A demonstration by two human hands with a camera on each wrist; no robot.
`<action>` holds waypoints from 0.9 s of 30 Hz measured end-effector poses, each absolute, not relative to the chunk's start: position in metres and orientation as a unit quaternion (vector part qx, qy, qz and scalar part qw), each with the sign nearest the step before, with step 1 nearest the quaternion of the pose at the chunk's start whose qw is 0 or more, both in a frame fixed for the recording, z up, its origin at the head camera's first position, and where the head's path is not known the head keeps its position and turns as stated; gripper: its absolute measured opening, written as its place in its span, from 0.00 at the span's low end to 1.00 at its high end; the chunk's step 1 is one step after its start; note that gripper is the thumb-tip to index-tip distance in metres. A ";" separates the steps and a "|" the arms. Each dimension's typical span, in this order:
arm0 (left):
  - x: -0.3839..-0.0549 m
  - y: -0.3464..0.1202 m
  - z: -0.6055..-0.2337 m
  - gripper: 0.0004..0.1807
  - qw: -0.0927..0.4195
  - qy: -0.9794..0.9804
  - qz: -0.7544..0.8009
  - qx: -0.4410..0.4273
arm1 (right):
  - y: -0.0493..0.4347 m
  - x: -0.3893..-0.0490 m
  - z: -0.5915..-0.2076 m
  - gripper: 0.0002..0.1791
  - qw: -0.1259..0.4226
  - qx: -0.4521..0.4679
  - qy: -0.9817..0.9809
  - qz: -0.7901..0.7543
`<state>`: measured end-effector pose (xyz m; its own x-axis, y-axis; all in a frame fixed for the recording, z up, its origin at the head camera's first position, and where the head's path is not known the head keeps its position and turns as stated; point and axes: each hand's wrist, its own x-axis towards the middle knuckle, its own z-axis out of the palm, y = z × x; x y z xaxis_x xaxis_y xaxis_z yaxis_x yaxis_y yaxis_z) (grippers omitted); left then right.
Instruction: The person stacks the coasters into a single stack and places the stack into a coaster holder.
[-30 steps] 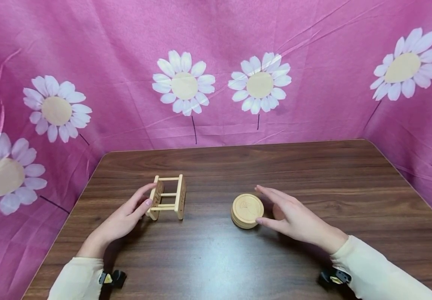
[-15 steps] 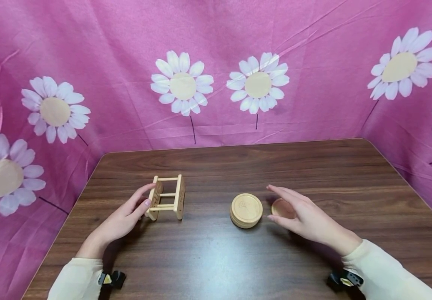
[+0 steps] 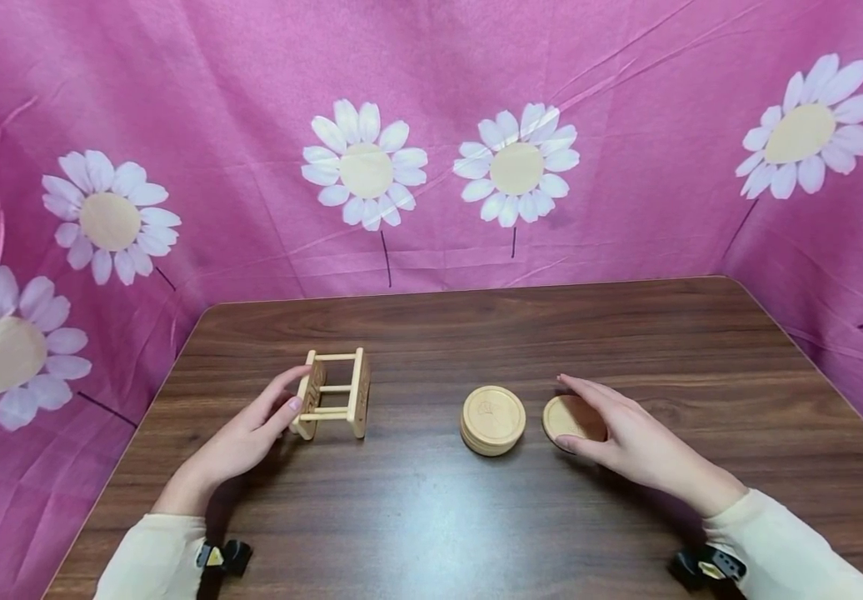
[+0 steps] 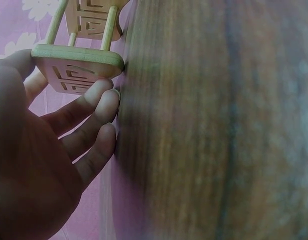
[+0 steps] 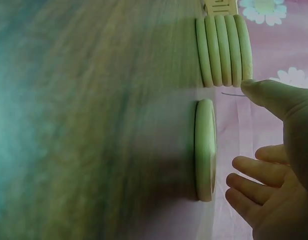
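Note:
In the head view, my left hand [image 3: 244, 446] grips the near side panel of a small wooden coaster rack [image 3: 359, 396], thumb and index finger at the panel's two ends. The left wrist view shows the rack's cut-out panel [image 4: 69, 67] against the fingers. A neat stack of round wooden coasters [image 3: 493, 417] stands mid-table. To its right, one coaster [image 3: 570, 417] lies flat, partly hidden by my right hand [image 3: 637, 437]. That hand hovers over it, fingers relaxed and spread. From the right wrist, a gap separates the fingers from the single coaster [image 5: 204, 150].
The brown wood-grain table [image 3: 416, 533] runs back to a pink cloth [image 3: 236, 167] printed with white daisies, which hangs behind and along both sides. A black strap device [image 3: 225, 557] sits at the left cuff, another [image 3: 705, 567] at the right.
My right hand has moved rightward, away from the stack. The single coaster, hidden a second ago, now shows beneath it. The left hand and rack have stayed put.

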<state>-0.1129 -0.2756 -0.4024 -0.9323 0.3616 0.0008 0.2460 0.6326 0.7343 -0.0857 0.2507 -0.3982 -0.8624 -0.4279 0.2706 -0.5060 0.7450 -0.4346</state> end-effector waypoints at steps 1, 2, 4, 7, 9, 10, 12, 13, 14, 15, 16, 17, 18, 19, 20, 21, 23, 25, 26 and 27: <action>-0.113 -0.275 -0.402 0.28 0.074 0.900 0.394 0.169 | 0.252 -0.085 -0.399 0.43 0.079 0.251 -0.931 0.252; -0.113 -0.275 -0.402 0.28 0.074 0.900 0.394 0.169 | 0.253 -0.085 -0.400 0.43 0.082 0.252 -0.931 0.249; -0.113 -0.275 -0.402 0.28 0.074 0.901 0.393 0.169 | 0.255 -0.085 -0.402 0.43 0.086 0.254 -0.931 0.249; -0.113 -0.275 -0.402 0.28 0.073 0.902 0.392 0.167 | 0.258 -0.084 -0.405 0.44 0.093 0.257 -0.927 0.258; -0.113 -0.275 -0.402 0.28 0.071 0.902 0.391 0.166 | 0.260 -0.084 -0.407 0.45 0.093 0.259 -0.924 0.265; -0.113 -0.275 -0.402 0.28 0.070 0.902 0.392 0.165 | 0.261 -0.084 -0.408 0.46 0.092 0.259 -0.924 0.268; -0.113 -0.275 -0.403 0.28 0.069 0.902 0.392 0.165 | 0.263 -0.084 -0.412 0.47 0.088 0.257 -0.924 0.268; -0.113 -0.275 -0.403 0.28 0.068 0.902 0.393 0.165 | 0.265 -0.084 -0.414 0.48 0.088 0.256 -0.924 0.269; -0.113 -0.275 -0.403 0.28 0.068 0.901 0.394 0.166 | 0.266 -0.085 -0.416 0.48 0.086 0.254 -0.925 0.268; -0.113 -0.275 -0.403 0.28 0.067 0.901 0.395 0.166 | 0.267 -0.085 -0.418 0.48 0.086 0.254 -0.926 0.266; -0.113 -0.274 -0.403 0.28 0.067 0.900 0.396 0.167 | 0.270 -0.087 -0.424 0.48 0.091 0.253 -0.925 0.268; -0.113 -0.274 -0.402 0.28 0.067 0.900 0.396 0.168 | 0.270 -0.087 -0.426 0.49 0.091 0.251 -0.926 0.266; -0.112 -0.274 -0.402 0.28 0.066 0.900 0.396 0.168 | 0.271 -0.088 -0.427 0.49 0.090 0.251 -0.927 0.265; -0.112 -0.274 -0.402 0.28 0.066 0.900 0.396 0.167 | 0.271 -0.088 -0.427 0.49 0.088 0.250 -0.928 0.261; -0.112 -0.274 -0.402 0.28 0.066 0.901 0.396 0.167 | 0.270 -0.088 -0.427 0.49 0.085 0.250 -0.930 0.257; -0.112 -0.274 -0.402 0.28 0.067 0.901 0.395 0.166 | 0.270 -0.088 -0.426 0.49 0.081 0.251 -0.931 0.253; -0.112 -0.274 -0.402 0.28 0.068 0.901 0.395 0.164 | 0.267 -0.087 -0.420 0.49 0.072 0.249 -0.936 0.238; -0.112 -0.274 -0.401 0.28 0.069 0.901 0.395 0.164 | 0.265 -0.085 -0.417 0.50 0.066 0.247 -0.939 0.231; -0.112 -0.274 -0.401 0.28 0.069 0.901 0.395 0.165 | 0.265 -0.085 -0.416 0.50 0.063 0.246 -0.939 0.230; -0.112 -0.274 -0.401 0.28 0.069 0.900 0.396 0.166 | 0.264 -0.084 -0.415 0.50 0.061 0.243 -0.940 0.229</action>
